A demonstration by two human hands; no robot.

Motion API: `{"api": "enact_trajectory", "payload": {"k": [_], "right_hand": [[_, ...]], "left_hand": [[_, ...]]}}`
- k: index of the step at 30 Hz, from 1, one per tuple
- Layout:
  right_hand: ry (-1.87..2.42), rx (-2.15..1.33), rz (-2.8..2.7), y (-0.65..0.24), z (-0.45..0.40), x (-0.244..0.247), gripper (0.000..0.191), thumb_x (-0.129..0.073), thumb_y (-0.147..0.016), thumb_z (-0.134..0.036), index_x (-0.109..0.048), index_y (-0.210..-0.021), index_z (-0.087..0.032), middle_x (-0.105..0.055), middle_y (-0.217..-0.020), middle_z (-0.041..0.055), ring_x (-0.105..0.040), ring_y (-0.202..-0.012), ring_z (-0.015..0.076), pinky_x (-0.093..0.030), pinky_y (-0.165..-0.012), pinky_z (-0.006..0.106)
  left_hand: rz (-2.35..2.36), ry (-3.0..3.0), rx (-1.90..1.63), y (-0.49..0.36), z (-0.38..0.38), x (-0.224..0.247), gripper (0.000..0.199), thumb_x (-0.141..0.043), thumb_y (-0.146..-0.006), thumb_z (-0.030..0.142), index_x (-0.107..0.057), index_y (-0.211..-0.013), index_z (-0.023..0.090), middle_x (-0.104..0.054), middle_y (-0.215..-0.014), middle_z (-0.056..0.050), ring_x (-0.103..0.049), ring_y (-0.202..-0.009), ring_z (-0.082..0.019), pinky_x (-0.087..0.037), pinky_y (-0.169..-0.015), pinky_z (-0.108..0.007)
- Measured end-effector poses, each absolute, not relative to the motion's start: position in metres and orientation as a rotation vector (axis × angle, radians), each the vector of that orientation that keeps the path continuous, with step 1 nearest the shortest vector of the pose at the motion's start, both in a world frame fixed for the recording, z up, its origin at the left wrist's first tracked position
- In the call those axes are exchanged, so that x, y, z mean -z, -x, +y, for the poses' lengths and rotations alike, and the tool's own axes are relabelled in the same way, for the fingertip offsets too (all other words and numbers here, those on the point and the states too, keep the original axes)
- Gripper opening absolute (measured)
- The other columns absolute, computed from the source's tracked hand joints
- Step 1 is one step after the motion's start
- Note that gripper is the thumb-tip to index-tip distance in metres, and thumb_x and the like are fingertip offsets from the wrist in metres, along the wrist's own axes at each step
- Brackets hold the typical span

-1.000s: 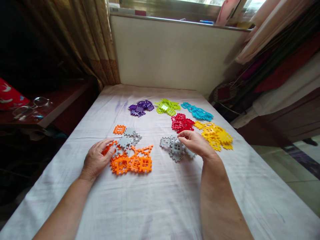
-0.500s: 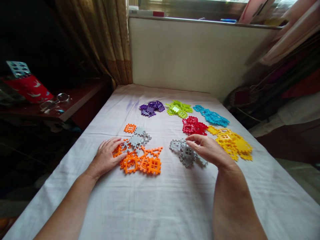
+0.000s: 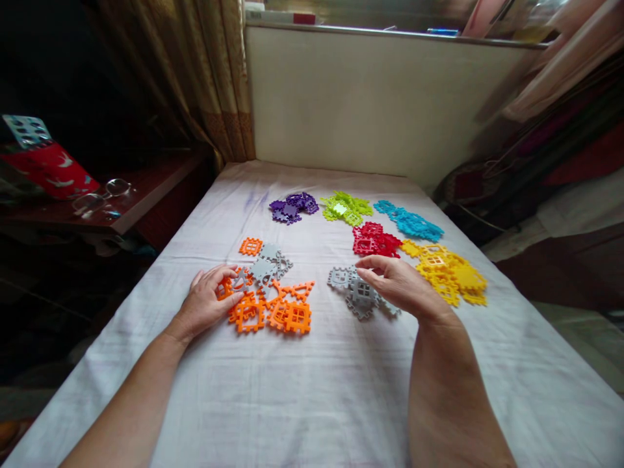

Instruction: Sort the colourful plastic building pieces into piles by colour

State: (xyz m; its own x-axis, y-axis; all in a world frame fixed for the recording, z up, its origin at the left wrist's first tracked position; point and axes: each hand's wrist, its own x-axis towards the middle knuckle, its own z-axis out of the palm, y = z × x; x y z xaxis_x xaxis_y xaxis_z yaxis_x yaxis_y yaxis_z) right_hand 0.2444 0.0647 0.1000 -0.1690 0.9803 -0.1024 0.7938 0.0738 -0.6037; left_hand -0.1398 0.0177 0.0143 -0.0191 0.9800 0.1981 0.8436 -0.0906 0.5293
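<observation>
My left hand (image 3: 207, 300) rests at the left edge of a mixed pile, its fingers apart and bent over orange interlocking tiles (image 3: 297, 317). A grey tile (image 3: 240, 281) shows between its fingers and thumb, and more grey tiles (image 3: 263, 268) lie behind. Over a separate grey pile (image 3: 364, 292), my right hand (image 3: 402, 286) has thumb and index finger nearly together at the upper edge of a grey interlocking tile. The palm hides part of that pile. A lone orange tile (image 3: 251, 246) lies at the back of the mixed pile.
Purple (image 3: 292, 208), lime green (image 3: 346, 208), blue (image 3: 412, 221), red (image 3: 374, 240) and yellow tiles (image 3: 453, 276) lie in separate piles on the white sheet (image 3: 273, 403). A side table (image 3: 146, 201) at left holds eyeglasses (image 3: 102, 197) and a red container (image 3: 53, 172). A wall (image 3: 331, 104) stands behind.
The view has shifted slightly, so everything sits a little higher and further left. My left fingers are curled a bit more over the tiles. My right hand stays at the grey pile.
</observation>
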Motion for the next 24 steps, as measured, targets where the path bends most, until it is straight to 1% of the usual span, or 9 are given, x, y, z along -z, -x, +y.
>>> {"api": "enact_trajectory", "payload": {"k": [2, 5, 10, 13, 19, 24], "right_hand": [[1.767, -0.783, -2.031, -0.243, 0.064, -0.102, 0.025, -0.056, -0.085, -0.035, -0.075, -0.095, -0.023, -0.077, -0.091, 0.0025, -0.069, -0.08, 0.0183, -0.047, -0.07, 0.026], [1.774, -0.774, -2.04, -0.24, 0.063, -0.104, 0.025, -0.056, -0.086, -0.035, -0.076, -0.095, -0.023, -0.077, -0.091, 0.0024, -0.069, -0.081, 0.0181, -0.047, -0.07, 0.026], [1.776, -0.748, -2.06, -0.236, 0.062, -0.107, 0.024, -0.056, -0.086, -0.034, -0.076, -0.094, -0.022, -0.077, -0.091, 0.0024, -0.069, -0.079, 0.0173, -0.047, -0.069, 0.025], [1.774, -0.722, -2.065, -0.234, 0.061, -0.109, 0.023, -0.057, -0.086, -0.032, -0.076, -0.094, -0.023, -0.077, -0.091, 0.0025, -0.069, -0.079, 0.0172, -0.047, -0.068, 0.025], [1.83, -0.735, -2.073, -0.233, 0.061, -0.111, 0.024, -0.057, -0.086, -0.035, -0.077, -0.094, -0.024, -0.077, -0.088, 0.0016, -0.067, -0.077, 0.0173, -0.046, -0.067, 0.025], [1.789, -0.742, -2.112, -0.231, 0.061, -0.109, 0.025, -0.056, -0.087, -0.034, -0.076, -0.096, -0.022, -0.077, -0.089, 0.0024, -0.067, -0.075, 0.0166, -0.045, -0.063, 0.024]], "left_hand": [[1.903, -1.989, -0.833, 0.14, 0.018, -0.014, 0.033, -0.063, -0.075, 0.051, -0.063, -0.097, 0.026, -0.068, -0.128, -0.008, -0.06, -0.121, -0.029, -0.031, -0.114, -0.056], [1.866, -1.963, -0.898, 0.141, 0.018, -0.015, 0.031, -0.062, -0.078, 0.053, -0.064, -0.092, 0.026, -0.069, -0.127, -0.008, -0.059, -0.122, -0.027, -0.035, -0.113, -0.051], [1.786, -1.894, -0.993, 0.142, 0.018, -0.017, 0.037, -0.062, -0.077, 0.061, -0.066, -0.083, 0.025, -0.067, -0.13, -0.009, -0.057, -0.126, -0.028, -0.036, -0.113, -0.051], [1.742, -1.84, -1.065, 0.142, 0.019, -0.018, 0.039, -0.064, -0.076, 0.062, -0.067, -0.081, 0.024, -0.067, -0.129, -0.011, -0.058, -0.125, -0.028, -0.038, -0.113, -0.049], [1.695, -1.704, -1.144, 0.14, 0.018, -0.019, 0.039, -0.07, -0.072, 0.062, -0.067, -0.079, 0.023, -0.066, -0.13, -0.012, -0.052, -0.133, -0.03, -0.035, -0.117, -0.05], [1.634, -1.672, -1.202, 0.139, 0.017, -0.021, 0.041, -0.071, -0.072, 0.063, -0.067, -0.079, 0.024, -0.066, -0.13, -0.011, -0.051, -0.135, -0.03, -0.033, -0.117, -0.052]]}}
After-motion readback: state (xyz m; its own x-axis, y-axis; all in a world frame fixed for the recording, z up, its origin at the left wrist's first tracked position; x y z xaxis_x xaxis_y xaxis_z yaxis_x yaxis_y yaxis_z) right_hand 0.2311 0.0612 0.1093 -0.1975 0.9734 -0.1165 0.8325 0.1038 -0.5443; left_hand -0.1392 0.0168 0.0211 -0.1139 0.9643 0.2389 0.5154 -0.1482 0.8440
